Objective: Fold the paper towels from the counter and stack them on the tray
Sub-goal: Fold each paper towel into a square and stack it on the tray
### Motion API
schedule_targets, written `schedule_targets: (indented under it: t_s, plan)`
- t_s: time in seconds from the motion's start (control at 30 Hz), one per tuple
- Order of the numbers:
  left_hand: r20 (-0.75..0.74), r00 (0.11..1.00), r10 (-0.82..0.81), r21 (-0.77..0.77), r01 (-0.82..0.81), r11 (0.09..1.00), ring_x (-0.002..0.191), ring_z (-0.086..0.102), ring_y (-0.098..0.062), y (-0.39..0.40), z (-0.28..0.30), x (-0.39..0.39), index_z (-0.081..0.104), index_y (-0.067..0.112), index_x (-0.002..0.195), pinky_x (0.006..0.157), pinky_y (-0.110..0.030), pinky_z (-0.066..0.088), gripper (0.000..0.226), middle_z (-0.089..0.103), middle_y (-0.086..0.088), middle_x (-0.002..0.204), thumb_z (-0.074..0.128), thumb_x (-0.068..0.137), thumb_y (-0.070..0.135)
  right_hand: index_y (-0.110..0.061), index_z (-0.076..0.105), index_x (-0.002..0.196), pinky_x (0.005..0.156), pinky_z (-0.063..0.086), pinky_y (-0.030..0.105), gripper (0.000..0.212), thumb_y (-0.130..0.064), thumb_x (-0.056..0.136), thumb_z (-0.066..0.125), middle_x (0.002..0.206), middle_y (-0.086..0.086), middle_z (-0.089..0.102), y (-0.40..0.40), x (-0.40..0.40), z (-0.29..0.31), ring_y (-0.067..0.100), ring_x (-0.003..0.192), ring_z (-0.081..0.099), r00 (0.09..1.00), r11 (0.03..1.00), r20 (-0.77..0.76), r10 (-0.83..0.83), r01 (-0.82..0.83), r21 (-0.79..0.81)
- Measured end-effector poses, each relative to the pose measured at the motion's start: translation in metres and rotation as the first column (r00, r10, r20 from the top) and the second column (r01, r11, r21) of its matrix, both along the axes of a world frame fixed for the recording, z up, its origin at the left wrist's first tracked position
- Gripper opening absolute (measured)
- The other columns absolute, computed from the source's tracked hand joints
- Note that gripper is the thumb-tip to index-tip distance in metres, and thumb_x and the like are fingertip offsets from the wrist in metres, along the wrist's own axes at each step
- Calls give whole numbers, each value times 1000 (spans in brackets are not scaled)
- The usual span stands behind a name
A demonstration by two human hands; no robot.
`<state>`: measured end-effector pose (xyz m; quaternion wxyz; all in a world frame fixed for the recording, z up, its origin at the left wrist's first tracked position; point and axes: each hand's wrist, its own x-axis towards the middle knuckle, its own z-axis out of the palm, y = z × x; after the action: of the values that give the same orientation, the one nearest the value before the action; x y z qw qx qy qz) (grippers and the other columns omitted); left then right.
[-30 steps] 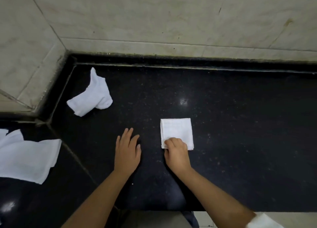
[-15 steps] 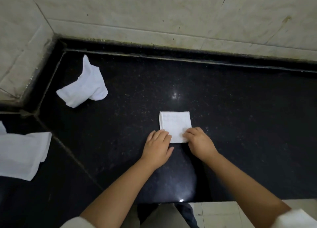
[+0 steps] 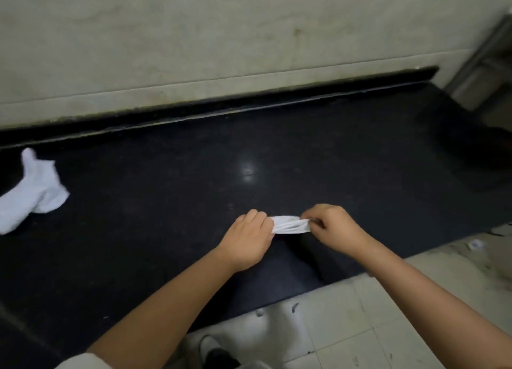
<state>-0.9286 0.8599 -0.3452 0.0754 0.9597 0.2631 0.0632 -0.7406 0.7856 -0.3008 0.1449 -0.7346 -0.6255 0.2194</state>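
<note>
Both hands hold one folded paper towel [image 3: 291, 225] above the black table [image 3: 332, 158], near its front edge. The left hand [image 3: 246, 241] grips the towel's left end with fingers curled; the right hand [image 3: 335, 227] pinches the right end, fingers curled round it. The towel hangs between them as a narrow, creased strip. Half a second ago it lay flat as a square on the table, with both hands at its near edge; it is now lifted. A crumpled paper towel [image 3: 33, 194] lies near the table's left edge, well apart from the hands. Pale floor tiles [image 3: 374, 313] show beyond the front edge.
</note>
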Motion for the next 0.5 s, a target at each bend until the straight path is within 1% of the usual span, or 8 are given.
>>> schedule_targets:
  t_s: [0.03, 0.07, 0.13, 0.23, 0.27, 0.37, 0.43, 0.5]
  plan:
    - [11, 998, -61, -26, 61, 998, 67, 55, -23, -12, 10, 29, 56, 9, 75, 58, -29, 41, 30, 57, -6, 75, 34, 87, 25, -5, 69, 101, 74, 43, 15, 29, 3, 82, 48, 94, 9, 65, -19, 25, 6, 21, 90, 60, 999, 999, -20, -36, 36, 12]
    - [23, 995, -94, -44, 95, 995, 79, 54, -26, -24, 20, 60, 56, 5, 85, 63, -32, 40, 32, 57, -10, 86, 32, 92, 25, -5, 69, 100, 67, 39, 11, 29, 4, 82, 48, 90, 6, 62, -39, 52, 13, 18, 85, 57, 997, 997, -31, -74, 74, 17]
    - [-18, 993, -115, -83, 113, 990, 99, 46, -27, -41, 37, 110, 51, 4, 103, 79, -34, 37, 27, 51, -11, 106, 33, 98, 24, -5, 69, 100, 63, 35, 8, 28, 4, 81, 50, 90, 2, 59, -67, 95, 24, 14, 84, 55, 990, 990, -43, -131, 133, 37]
    - [20, 982, -187, -159, 187, 969, 103, 44, -25, -90, 64, 206, 49, 6, 107, 85, -32, 36, 24, 50, -9, 109, 34, 99, 23, -5, 66, 105, 65, 36, 1, 32, 4, 76, 57, 97, 7, 61, -139, 173, 50, 16, 84, 56, 973, 969, -29, -227, 229, 98]
    - [41, 977, -208, -179, 212, 961, 102, 44, -24, -104, 71, 233, 50, 7, 106, 84, -30, 34, 23, 50, -8, 107, 35, 99, 22, -5, 66, 105, 66, 36, 2, 32, 4, 75, 58, 99, 9, 61, -160, 195, 57, 16, 85, 55, 971, 964, 1, -240, 239, 118]
    - [112, 945, -309, -159, 324, 933, 92, 45, -22, -139, 91, 304, 51, 9, 98, 76, -27, 34, 17, 46, -2, 93, 38, 97, 19, -4, 67, 100, 72, 34, 15, 22, -4, 78, 63, 98, 13, 65, -212, 250, 75, 23, 93, 59, 951, 948, 90, -296, 281, 152]
    - [133, 916, -378, -155, 396, 905, 96, 47, -21, -157, 107, 348, 53, 10, 104, 76, -27, 34, 19, 51, -2, 98, 40, 97, 21, -7, 69, 98, 79, 39, 24, 18, -12, 82, 63, 97, 11, 66, -242, 287, 88, 24, 95, 60, 927, 929, 132, -350, 327, 172]
    - [132, 886, -445, -129, 461, 878, 100, 49, -20, -170, 121, 388, 54, 10, 109, 80, -28, 37, 22, 56, -4, 105, 40, 97, 24, -10, 70, 99, 86, 42, 29, 19, -17, 84, 62, 99, 8, 64, -265, 324, 102, 21, 96, 59, 909, 921, 175, -378, 351, 165]
